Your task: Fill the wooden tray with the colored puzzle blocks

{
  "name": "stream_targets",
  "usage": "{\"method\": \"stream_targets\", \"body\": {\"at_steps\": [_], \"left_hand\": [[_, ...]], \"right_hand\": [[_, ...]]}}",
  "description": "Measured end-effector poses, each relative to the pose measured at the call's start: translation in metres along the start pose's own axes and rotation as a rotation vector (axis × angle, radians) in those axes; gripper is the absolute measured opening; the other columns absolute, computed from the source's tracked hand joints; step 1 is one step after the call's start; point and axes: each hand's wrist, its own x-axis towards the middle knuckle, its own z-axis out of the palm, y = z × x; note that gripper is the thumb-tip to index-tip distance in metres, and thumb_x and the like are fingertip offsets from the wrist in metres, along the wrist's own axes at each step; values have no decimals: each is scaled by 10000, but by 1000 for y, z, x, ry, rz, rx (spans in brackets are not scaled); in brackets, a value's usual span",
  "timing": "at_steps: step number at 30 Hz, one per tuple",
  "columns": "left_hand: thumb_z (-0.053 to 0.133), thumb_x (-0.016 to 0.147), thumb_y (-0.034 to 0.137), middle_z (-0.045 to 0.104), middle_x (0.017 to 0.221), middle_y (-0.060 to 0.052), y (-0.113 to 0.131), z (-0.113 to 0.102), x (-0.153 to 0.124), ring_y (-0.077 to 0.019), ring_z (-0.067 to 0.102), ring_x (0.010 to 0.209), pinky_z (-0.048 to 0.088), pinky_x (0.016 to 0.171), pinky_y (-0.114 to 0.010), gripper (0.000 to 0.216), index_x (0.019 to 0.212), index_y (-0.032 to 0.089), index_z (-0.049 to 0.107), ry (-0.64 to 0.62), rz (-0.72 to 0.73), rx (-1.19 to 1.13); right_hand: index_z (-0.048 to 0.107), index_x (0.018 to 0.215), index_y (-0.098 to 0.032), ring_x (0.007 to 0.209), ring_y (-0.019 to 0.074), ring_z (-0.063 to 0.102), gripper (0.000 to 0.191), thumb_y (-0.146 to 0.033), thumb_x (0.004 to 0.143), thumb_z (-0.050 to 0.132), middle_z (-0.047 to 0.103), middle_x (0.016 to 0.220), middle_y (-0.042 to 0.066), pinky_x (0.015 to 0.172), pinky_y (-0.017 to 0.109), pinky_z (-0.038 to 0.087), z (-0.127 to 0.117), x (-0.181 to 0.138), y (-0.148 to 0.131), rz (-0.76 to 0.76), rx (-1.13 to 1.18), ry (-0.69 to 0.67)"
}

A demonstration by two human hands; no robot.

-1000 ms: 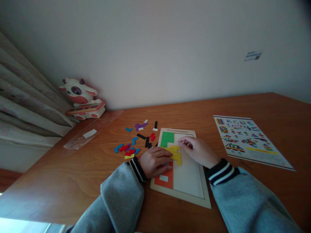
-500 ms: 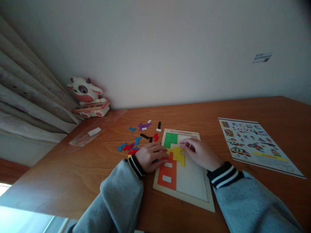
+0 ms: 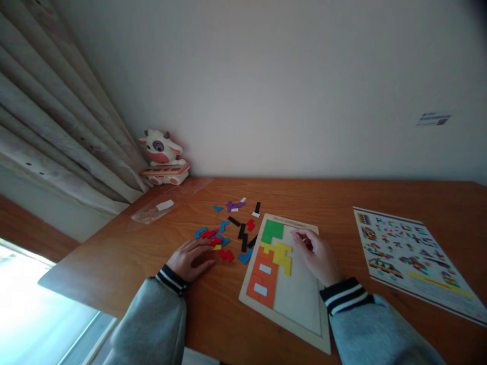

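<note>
On the table lies a wooden puzzle board (image 3: 287, 324) with a pale frame. In its left part sit green pieces (image 3: 272, 231), yellow pieces (image 3: 282, 257) and orange pieces (image 3: 262, 280) with white ones among them. Over the board's upper right, my right hand (image 3: 315, 256) has its thumb and fingers pinched together; whatever is between them is too small to make out. My left hand (image 3: 192, 259) is left of the board, palm down with fingers stretched out. Its fingertips are at a red piece (image 3: 216, 242) and a yellow piece (image 3: 217, 247) in the loose pile.
Loose blue, black, red, purple and white pieces, such as a blue one (image 3: 245, 256), lie left of the board. A printed sheet (image 3: 414, 258) lies to the right. At the back left are a clear plastic bag (image 3: 146, 215) and a toy cow (image 3: 163, 157) by the curtain.
My left hand has moved off the board, leftward to the loose pieces, uncovering black, blue and red ones. My right hand stays pinched over the board. The view has shifted.
</note>
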Motion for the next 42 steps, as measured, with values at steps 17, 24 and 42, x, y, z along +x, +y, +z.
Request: {"method": "stream_targets", "body": {"at_steps": [17, 24, 42], "left_hand": [[564, 877, 531, 622, 1039, -96, 21, 20, 25, -234, 597, 923, 525, 865, -396, 410, 1098, 212, 698, 9, -389, 213], [577, 868, 400, 698, 976, -71, 26, 30, 37, -224, 655, 889, 542, 855, -367, 261, 970, 195, 703, 80, -477, 209], [596, 911, 280, 685, 882, -73, 81, 28, 84, -134, 660, 759, 565, 702, -231, 176, 901, 210, 758, 316, -11, -238]], "right_hand": [[646, 937, -178, 708, 206, 612, 420, -559, 867, 481, 693, 836, 68, 659, 309, 477, -6, 4, 5, 24, 112, -71], [654, 954, -175, 771, 218, 622, 415, -549, 862, 499, 700, 849, 66, 700, 316, 482, -8, 5, 4, 45, 144, -87], [644, 1023, -181, 861, 226, 640, 421, -559, 873, 535, 704, 951, 94, 751, 334, 507, -6, 4, 17, 17, 254, -36]]}}
